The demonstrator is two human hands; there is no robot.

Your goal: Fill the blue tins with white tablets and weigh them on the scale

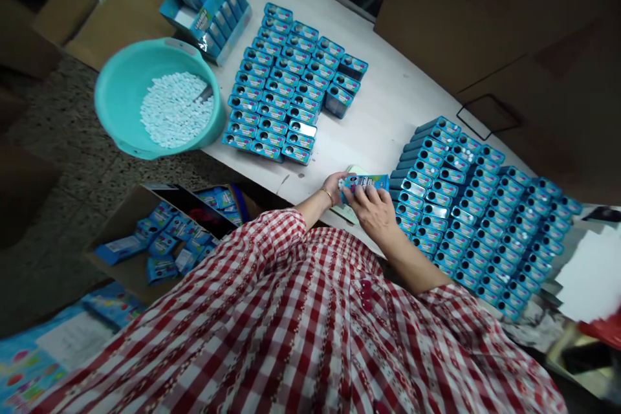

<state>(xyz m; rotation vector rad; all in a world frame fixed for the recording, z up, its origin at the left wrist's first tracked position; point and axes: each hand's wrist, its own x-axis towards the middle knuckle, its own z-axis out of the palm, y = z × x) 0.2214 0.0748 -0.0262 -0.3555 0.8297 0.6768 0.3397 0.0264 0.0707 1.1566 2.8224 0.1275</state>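
Pack, blue and printed, lies on its side in my right hand, over the near edge of the white table. My right fingers are closed over it from the near side. My left hand is curled at its left end, where a few white pieces show; whether those fingers also grip it, I cannot tell. Just beneath my hands is a pale green sheet, mostly hidden.

To my right, almost touching what I hold, stand close rows of blue tubs, each with a dark round spot on top. Another block of them stands farther off to my left, its right side uneven.

At the far left is a turquoise basin, with a heap of white pellets and a scoop in it. Near me on the left, below the table, an open carton holds more blue packets.
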